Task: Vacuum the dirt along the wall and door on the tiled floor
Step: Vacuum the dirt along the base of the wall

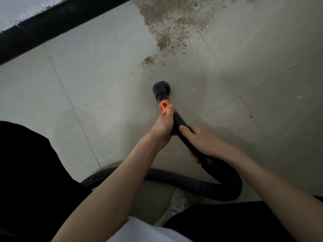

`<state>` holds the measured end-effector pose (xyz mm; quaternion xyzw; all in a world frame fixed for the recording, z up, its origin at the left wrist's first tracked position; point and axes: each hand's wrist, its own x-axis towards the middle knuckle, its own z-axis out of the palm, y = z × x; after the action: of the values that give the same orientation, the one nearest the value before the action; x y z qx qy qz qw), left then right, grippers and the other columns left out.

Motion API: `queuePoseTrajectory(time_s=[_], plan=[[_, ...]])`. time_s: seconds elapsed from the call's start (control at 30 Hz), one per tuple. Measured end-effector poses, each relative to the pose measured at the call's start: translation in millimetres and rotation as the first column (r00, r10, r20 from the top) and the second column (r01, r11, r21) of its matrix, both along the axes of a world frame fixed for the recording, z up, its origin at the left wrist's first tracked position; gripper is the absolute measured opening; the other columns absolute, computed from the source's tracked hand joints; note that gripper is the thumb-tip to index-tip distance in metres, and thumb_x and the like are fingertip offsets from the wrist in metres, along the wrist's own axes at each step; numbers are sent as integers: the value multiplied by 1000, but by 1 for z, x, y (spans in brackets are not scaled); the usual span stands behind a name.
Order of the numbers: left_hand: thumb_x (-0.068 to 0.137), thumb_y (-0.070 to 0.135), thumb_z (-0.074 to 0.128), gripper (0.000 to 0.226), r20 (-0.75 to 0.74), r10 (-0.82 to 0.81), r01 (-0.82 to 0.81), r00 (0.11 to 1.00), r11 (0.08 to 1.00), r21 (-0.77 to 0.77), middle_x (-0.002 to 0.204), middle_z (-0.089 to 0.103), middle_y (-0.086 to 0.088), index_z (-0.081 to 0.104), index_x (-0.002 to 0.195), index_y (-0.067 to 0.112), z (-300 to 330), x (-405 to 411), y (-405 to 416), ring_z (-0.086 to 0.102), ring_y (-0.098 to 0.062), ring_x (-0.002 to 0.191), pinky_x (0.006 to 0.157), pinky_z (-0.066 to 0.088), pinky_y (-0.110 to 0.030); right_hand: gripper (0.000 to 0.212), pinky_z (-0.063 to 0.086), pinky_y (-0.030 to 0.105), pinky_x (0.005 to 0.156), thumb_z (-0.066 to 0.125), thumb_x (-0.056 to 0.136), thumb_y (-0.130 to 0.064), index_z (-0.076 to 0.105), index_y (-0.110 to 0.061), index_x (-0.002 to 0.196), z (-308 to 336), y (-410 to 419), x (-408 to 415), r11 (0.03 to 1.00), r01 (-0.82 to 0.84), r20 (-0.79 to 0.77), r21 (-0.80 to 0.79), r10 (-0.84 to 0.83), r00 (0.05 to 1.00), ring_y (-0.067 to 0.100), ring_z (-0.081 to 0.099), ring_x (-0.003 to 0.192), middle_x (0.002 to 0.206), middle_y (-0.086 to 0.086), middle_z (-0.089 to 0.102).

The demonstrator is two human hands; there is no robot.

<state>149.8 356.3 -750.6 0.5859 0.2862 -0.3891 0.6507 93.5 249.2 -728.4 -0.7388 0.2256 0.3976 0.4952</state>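
Closest to the body, the ribbed hose [183, 180] loops across the floor [87, 95] in front of a pale shoe [176, 205] and curves up into the black wand [181, 126], which both hands hold. The right hand [201, 142] wraps the wand low down, nearer the hose; the left hand [164, 124] grips it higher, its thumb touching the orange collar [164, 106], so the left is the hand nearer the working end. Just beyond the collar the round black nozzle [161, 88] sits at the floor, and the wand's long axis runs from the hands straight ahead. The dirt [174, 23] lies further along nearly that same line: a small brown clump [148, 60] a little past the nozzle, then the wide patch spreading ahead and slightly right. Nothing stands between nozzle and dirt. Far left of the hands, the black skirting [52, 27] runs diagonally, well apart from the nozzle.
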Motion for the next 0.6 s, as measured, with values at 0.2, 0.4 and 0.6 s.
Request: queuePoseTrajectory(time_s=[0.2, 0.4, 0.6], plan=[[98, 36, 35, 32, 19, 118, -119, 993, 986, 118, 76, 48, -5, 48, 84, 10, -6, -1, 13, 52, -19, 71, 71, 47, -33, 46, 43, 25, 38, 36, 102, -48, 52, -4, 100, -5, 8, 12, 991, -128, 20, 25, 128, 992, 18, 50, 32, 52, 10, 54], [98, 39, 37, 35, -25, 397, -381, 918, 895, 231, 81, 56, -6, 52, 95, 7, -3, -57, 52, 58, -20, 76, 69, 50, -33, 46, 44, 28, 42, 42, 102, -47, 55, -4, 114, -3, 23, 12, 882, -418, -93, 217, 445, 891, 23, 50, 37, 48, 9, 53], [99, 36, 36, 33, -1, 419, -414, 908, 897, 153, 92, 57, -10, 51, 92, 8, -6, -41, 46, 59, -24, 86, 75, 51, -36, 46, 43, 24, 41, 41, 101, -49, 58, -8, 110, -2, 21, 20, 907, -390, -69, 159, 404, 912, 19, 49, 35, 48, 6, 53]])
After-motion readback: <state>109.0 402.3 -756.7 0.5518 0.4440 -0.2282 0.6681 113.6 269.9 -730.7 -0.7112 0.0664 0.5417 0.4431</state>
